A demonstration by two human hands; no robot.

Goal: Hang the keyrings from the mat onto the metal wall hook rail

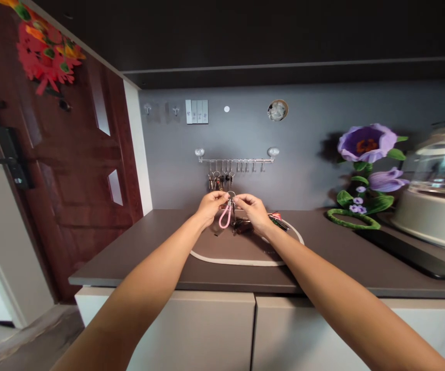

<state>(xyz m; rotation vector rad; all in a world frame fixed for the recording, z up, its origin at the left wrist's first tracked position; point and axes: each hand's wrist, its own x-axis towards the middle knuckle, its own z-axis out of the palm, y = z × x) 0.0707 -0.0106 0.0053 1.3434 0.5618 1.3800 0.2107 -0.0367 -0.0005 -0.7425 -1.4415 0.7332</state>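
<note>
Both hands meet in front of the wall, pinching a key ring with a pink braided loop (225, 216) that hangs below the fingers. My left hand (210, 207) grips it from the left side, thumb and fingertips together. From the right, my right hand (253, 212) pinches the metal ring near some dark keys. Behind and just above, a clear hook rail (236, 161) is fixed to the wall, with several bunches of keys (220, 180) on its left hooks. A brown mat (210, 246) with a pale rim lies beneath, bearing more keys partly hidden by my right hand.
On the right of the counter (129, 253) stand a purple knitted flower (367, 144) and a clear-domed white appliance (434, 216). A black flat slab (411, 252) lies before them. A dark shelf (284, 36) overhangs the counter. A red-brown door (71, 154) is at left.
</note>
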